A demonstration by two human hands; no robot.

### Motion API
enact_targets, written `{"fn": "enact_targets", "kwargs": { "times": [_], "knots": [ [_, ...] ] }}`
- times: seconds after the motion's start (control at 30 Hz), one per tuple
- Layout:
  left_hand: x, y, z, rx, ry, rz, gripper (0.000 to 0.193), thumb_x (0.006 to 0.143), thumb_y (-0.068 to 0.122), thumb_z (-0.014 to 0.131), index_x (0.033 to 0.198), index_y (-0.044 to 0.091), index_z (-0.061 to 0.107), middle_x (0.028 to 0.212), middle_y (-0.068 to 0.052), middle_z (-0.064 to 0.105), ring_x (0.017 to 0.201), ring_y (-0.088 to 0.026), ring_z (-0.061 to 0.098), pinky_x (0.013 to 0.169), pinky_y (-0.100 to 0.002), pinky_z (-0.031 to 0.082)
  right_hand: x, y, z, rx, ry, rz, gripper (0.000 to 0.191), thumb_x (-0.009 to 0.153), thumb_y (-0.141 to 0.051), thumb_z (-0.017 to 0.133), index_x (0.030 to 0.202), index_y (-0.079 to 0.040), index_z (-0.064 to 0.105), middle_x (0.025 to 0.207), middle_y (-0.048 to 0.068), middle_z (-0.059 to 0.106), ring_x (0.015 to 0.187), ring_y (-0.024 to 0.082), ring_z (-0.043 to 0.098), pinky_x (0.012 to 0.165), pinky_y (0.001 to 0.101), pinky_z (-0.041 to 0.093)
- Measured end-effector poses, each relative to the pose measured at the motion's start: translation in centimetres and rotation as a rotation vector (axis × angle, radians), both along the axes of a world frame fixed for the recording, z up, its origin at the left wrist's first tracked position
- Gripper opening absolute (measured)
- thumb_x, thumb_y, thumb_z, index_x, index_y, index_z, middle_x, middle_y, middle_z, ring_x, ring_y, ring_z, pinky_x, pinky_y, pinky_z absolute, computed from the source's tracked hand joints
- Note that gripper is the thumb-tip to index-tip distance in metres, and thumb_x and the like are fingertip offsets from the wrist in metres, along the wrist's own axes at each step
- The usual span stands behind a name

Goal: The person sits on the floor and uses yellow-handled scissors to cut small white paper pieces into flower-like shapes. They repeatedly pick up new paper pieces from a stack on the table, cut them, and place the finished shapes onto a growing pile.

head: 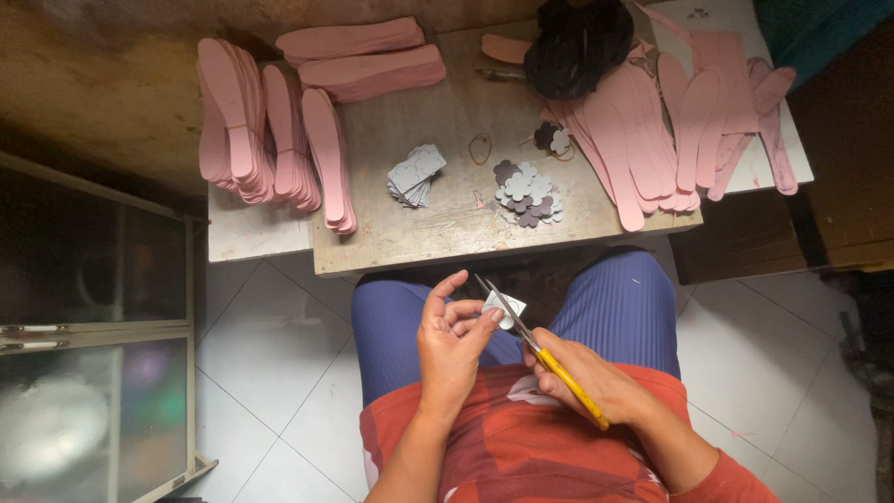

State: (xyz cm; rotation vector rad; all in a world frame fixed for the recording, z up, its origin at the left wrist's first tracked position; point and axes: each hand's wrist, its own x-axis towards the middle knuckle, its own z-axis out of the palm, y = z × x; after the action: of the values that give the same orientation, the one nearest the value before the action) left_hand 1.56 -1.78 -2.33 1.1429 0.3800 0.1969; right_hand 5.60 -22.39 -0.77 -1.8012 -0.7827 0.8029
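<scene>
Pinching a small grey cutout (504, 308) at its fingertips, the left hand (452, 345) presented it just left of the scissors (540, 349); the right hand (596, 377), closed on the yellow handle, aimed blades up-left.

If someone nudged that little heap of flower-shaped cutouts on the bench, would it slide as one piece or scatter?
The flower-shaped cutouts would probably scatter: they lie loosely overlapped, not bound. They look thin and flat, so likely light and a bit bendy, and unlikely to roll. The rough wooden bench may drag on the bottom ones.

Dim warm light, dark corners; sharp centre, slight wide-angle edge distortion
</scene>
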Motion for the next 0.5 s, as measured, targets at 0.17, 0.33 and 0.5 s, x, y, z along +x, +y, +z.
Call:
{"fn": "enact_targets", "kwargs": {
  "times": [0.17,0.33,0.5],
  "knots": [
    [0.0,0.2,0.0,0.007,-0.001,-0.003,0.062,0.086,-0.006,0.074,0.142,0.0,0.048,0.094,-0.011,0.072,0.083,-0.013,0.072,0.075,-0.023,0.059,0.0,0.0,-0.1,0.018,-0.011,-0.004,0.065,0.094,-0.07,0.048,0.099,-0.005,0.051,0.077,0.01,0.056,0.068,0.027,0.057,0.063,0.0381,0.049],
    [0.0,0.1,-0.2,0.008,-0.007,-0.011,0.06,0.087,-0.006,0.074,0.142,-0.001,0.049,0.096,-0.011,0.07,0.082,-0.012,0.07,0.073,-0.022,0.057,0.2,0.0,0.1,0.006,0.053,-0.012,0.067,0.09,-0.073,0.048,0.098,-0.007,0.053,0.072,0.008,0.055,0.061,0.021,0.056,0.057,0.0349,0.047],
    [-0.1,-0.5,-0.8,-0.082,-0.03,-0.017,0.053,0.089,-0.005,0.073,0.137,-0.003,0.051,0.1,-0.012,0.069,0.084,-0.012,0.071,0.074,-0.023,0.058,0.1,0.2,0.9,0.121,0.285,0.011,0.074,0.091,-0.073,0.045,0.118,-0.005,0.052,0.075,0.002,0.049,0.062,0.015,0.049,0.057,0.0302,0.048]
  ]
}}
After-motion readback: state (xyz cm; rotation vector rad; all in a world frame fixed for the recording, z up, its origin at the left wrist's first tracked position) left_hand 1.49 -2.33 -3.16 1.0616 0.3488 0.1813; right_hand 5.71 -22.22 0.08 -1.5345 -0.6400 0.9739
